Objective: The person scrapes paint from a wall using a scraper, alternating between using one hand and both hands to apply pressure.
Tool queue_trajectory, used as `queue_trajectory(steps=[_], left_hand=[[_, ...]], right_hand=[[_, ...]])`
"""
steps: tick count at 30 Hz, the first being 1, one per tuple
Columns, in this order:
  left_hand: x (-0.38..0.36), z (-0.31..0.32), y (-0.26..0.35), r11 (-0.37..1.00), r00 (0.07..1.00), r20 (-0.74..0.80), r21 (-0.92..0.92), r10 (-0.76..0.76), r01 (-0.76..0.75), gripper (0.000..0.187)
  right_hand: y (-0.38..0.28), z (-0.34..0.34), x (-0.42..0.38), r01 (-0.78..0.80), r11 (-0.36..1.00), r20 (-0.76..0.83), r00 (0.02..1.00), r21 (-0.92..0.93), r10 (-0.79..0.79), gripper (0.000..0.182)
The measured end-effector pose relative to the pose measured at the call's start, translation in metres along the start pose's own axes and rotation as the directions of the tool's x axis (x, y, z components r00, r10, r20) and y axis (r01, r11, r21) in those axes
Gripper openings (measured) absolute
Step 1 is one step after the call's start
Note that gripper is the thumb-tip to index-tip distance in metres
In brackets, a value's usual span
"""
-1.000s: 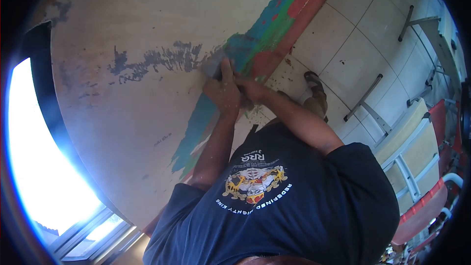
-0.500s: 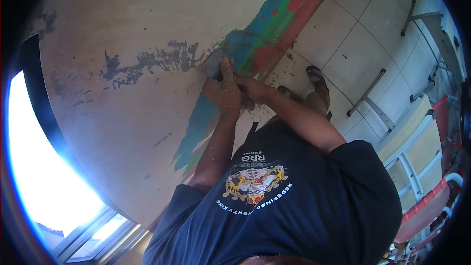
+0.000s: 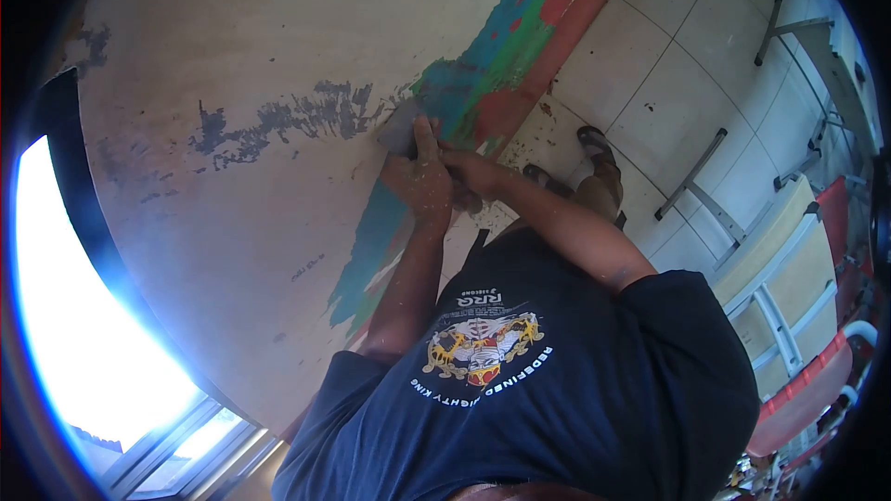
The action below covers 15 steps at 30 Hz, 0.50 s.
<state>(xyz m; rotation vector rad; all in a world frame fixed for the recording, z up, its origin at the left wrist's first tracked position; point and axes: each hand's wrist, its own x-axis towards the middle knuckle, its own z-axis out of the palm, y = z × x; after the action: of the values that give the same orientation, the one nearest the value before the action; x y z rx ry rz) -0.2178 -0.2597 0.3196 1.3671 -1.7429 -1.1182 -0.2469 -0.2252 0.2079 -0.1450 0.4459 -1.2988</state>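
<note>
A flat grey scraper blade (image 3: 400, 131) lies against the pale wall panel (image 3: 232, 241), at the lower edge of a blue and green painted band (image 3: 492, 56). My left hand (image 3: 423, 182) is closed on the scraper, with one finger stretched along the blade. Close beside it, my right hand (image 3: 471, 173) is closed around the scraper's handle end, which is mostly hidden by the fingers. Dark grey scraped patches (image 3: 316, 111) run leftward from the blade. A red strip (image 3: 566, 23) borders the painted band.
Tiled floor (image 3: 650, 83) lies to the right, with small flakes near my sandalled foot (image 3: 599, 141). Stacked chairs (image 3: 780, 288) with metal frames stand at the right side. A bright window (image 3: 83, 315) is at the lower left.
The blade has shifted slightly down and left, and its angle against the panel differs a little. Both hands keep their hold on the scraper.
</note>
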Motion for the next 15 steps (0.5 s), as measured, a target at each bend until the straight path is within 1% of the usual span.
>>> queue_trajectory(steps=[2,4,6,7,8,9,10,11,12,13,14,15], left_hand=[[0.006,0.007,0.000,0.994,0.998,-0.040,-0.095,0.045,-0.048,0.028],[0.000,-0.001,-0.006,0.997,0.998,-0.021,-0.055,0.052,-0.053,0.028],[0.008,0.003,-0.002,0.997,0.997,0.007,-0.034,0.073,-0.072,0.028],[0.012,0.005,0.004,0.996,0.996,0.004,0.020,0.090,-0.090,0.028],[0.011,0.005,0.007,0.992,0.995,0.000,0.080,0.100,-0.100,0.028],[0.005,0.001,0.007,0.992,0.996,-0.002,0.089,0.087,-0.086,0.028],[0.002,-0.001,0.009,0.992,0.999,0.020,0.116,0.049,-0.051,0.027],[0.005,0.002,0.013,0.991,0.999,0.041,0.133,0.025,-0.030,0.027],[0.009,0.003,0.010,0.991,0.998,0.046,0.129,0.039,-0.045,0.027],[0.010,0.004,0.000,0.998,0.999,0.027,0.055,0.041,-0.042,0.026],[0.006,0.001,-0.011,1.000,1.000,0.006,-0.011,0.023,-0.023,0.026],[0.002,-0.001,-0.005,1.000,1.000,0.007,-0.001,0.002,-0.002,0.026]], right_hand=[[-0.002,-0.004,0.001,0.006,1.000,0.020,1.000,0.007,-0.006,0.035],[-0.001,0.007,-0.001,0.014,1.000,0.050,0.999,0.020,-0.015,0.034],[-0.007,0.019,-0.003,0.089,0.991,-0.175,0.982,0.098,-0.071,0.034],[-0.017,0.019,-0.007,0.088,0.991,-0.180,0.981,0.101,-0.069,0.034],[-0.027,0.017,-0.011,0.045,0.998,-0.115,0.993,0.042,-0.040,0.035],[-0.028,0.017,-0.014,0.004,1.000,-0.047,0.999,-0.016,-0.005,0.037],[-0.017,0.020,-0.014,0.003,1.000,-0.044,0.999,-0.014,-0.004,0.037],[-0.005,0.021,-0.010,0.070,0.997,-0.097,0.993,-0.008,-0.071,0.038],[0.000,0.020,-0.005,0.142,0.990,-0.153,0.978,-0.001,-0.141,0.039],[-0.003,0.012,0.000,0.153,0.988,-0.157,0.976,-0.002,-0.151,0.039],[-0.002,0.003,0.003,0.107,0.994,-0.097,0.989,-0.016,-0.109,0.040],[0.005,-0.002,0.001,0.052,0.998,-0.037,0.998,-0.028,-0.053,0.042]])
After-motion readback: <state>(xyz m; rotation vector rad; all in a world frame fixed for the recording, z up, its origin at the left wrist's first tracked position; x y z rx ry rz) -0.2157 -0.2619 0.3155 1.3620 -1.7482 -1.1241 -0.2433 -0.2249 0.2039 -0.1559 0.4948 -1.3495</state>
